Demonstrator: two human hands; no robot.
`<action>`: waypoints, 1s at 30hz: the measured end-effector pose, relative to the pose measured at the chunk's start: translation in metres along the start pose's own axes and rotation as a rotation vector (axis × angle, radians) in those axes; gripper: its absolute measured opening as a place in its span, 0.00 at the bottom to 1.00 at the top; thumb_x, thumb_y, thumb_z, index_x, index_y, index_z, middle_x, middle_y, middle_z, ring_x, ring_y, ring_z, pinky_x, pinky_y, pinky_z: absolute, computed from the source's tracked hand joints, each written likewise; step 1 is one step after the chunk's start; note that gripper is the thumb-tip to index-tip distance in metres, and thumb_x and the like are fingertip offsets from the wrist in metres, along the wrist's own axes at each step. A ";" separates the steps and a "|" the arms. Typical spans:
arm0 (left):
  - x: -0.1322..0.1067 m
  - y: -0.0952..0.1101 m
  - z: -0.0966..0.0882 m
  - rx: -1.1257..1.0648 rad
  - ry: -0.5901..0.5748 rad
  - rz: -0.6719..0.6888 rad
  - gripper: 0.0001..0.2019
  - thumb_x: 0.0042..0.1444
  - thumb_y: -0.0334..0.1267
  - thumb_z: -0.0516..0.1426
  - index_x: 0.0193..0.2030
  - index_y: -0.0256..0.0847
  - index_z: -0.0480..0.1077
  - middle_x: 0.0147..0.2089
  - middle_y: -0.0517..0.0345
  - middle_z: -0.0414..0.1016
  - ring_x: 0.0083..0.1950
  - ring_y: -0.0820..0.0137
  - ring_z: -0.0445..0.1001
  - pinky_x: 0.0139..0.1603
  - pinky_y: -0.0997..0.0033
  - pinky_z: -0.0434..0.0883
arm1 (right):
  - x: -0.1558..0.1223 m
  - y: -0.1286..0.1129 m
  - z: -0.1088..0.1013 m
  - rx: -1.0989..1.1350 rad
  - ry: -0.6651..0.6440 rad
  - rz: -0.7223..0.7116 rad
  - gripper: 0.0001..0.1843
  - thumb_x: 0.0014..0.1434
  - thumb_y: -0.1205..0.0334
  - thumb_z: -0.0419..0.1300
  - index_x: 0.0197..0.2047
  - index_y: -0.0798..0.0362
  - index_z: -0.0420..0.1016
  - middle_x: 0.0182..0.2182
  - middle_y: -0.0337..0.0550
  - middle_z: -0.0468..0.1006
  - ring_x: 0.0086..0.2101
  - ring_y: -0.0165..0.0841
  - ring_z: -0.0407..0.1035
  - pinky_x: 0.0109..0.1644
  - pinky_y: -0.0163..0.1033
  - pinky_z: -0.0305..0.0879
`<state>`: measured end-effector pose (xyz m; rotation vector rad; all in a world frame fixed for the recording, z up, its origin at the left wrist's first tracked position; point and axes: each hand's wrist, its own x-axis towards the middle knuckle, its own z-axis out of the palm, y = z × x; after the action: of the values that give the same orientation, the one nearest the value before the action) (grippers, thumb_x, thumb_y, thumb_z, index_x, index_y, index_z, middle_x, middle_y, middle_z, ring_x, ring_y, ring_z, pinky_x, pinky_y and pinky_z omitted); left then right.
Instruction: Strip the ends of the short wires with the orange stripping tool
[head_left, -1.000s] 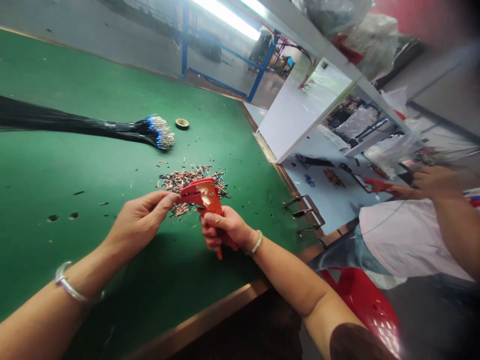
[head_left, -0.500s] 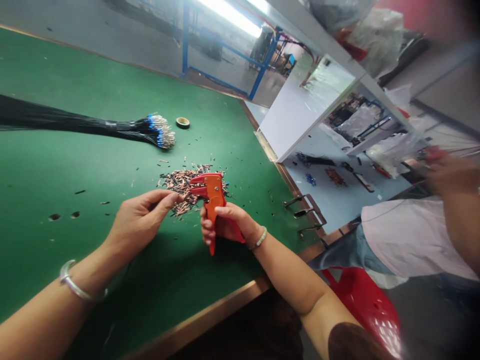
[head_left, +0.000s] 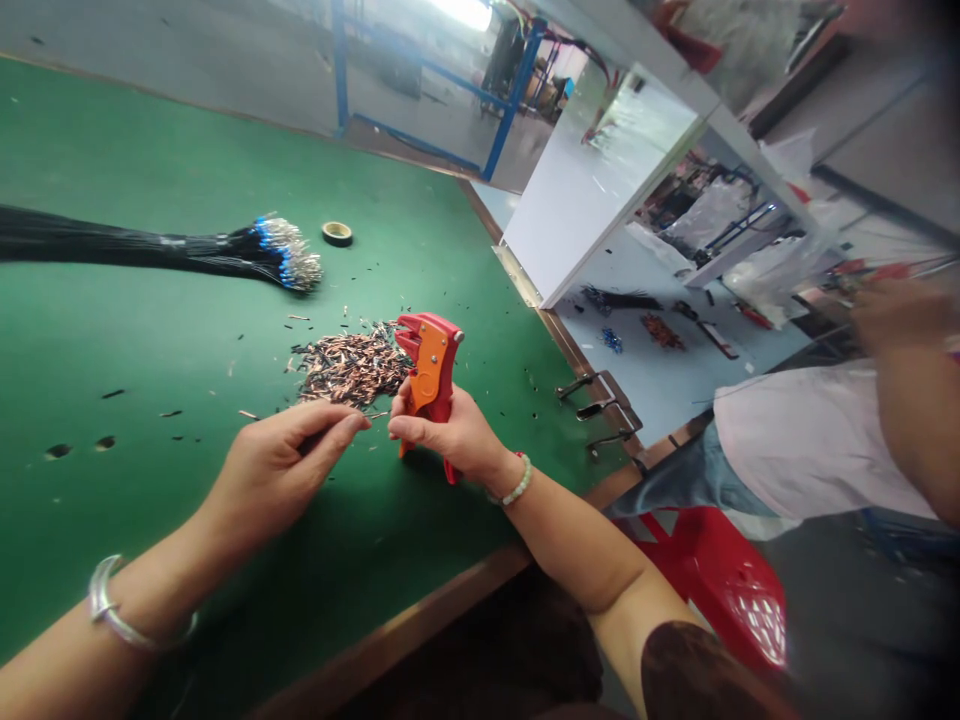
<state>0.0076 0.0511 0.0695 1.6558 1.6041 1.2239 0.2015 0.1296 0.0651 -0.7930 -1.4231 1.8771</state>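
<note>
My right hand (head_left: 450,430) is wrapped round the handles of a red and orange wire stripper (head_left: 430,365), its jaws pointing up and to the left. To its left, my left hand (head_left: 289,460) is closed in a pinch on a thin wire (head_left: 377,415); a short copper-coloured end sticks out past the fingertips towards my right hand. The wire's other part is hidden by the hand. Just behind both hands lies a pile of short copper and black wire scraps (head_left: 349,365), partly covered by the stripper.
A bundle of black wires (head_left: 150,247) with blue and silver ends lies on the green table (head_left: 187,340), beside a tape roll (head_left: 337,234). A white panel (head_left: 570,200) stands at the right. Beyond the clamp (head_left: 607,408), another person's hand (head_left: 900,305) is blurred. A red stool (head_left: 724,590) stands below.
The stripper has turned more upright and its jaws have moved away from my left fingertips. The wire's end now shows in front of the pile. The whole view has shifted slightly.
</note>
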 end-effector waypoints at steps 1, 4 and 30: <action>-0.001 0.000 0.002 0.010 -0.006 0.017 0.15 0.61 0.53 0.60 0.35 0.46 0.80 0.35 0.58 0.84 0.33 0.67 0.79 0.39 0.70 0.75 | -0.001 0.000 0.001 -0.036 0.013 -0.022 0.27 0.48 0.52 0.79 0.42 0.52 0.70 0.36 0.36 0.75 0.32 0.29 0.69 0.38 0.38 0.71; -0.004 0.001 0.007 0.030 -0.027 0.030 0.15 0.62 0.53 0.59 0.35 0.46 0.80 0.34 0.58 0.84 0.33 0.67 0.78 0.39 0.71 0.75 | -0.005 0.002 0.001 -0.149 0.032 -0.101 0.21 0.54 0.54 0.75 0.42 0.51 0.70 0.35 0.36 0.73 0.32 0.28 0.66 0.41 0.38 0.69; -0.006 0.008 0.008 -0.080 -0.019 -0.006 0.11 0.60 0.46 0.62 0.37 0.42 0.82 0.36 0.58 0.86 0.35 0.68 0.80 0.40 0.72 0.75 | -0.007 -0.005 0.003 -0.211 0.083 -0.245 0.15 0.57 0.57 0.69 0.43 0.50 0.69 0.36 0.38 0.73 0.34 0.30 0.67 0.43 0.41 0.72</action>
<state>0.0192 0.0460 0.0717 1.6074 1.5273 1.2499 0.2040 0.1239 0.0715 -0.7483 -1.6050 1.5118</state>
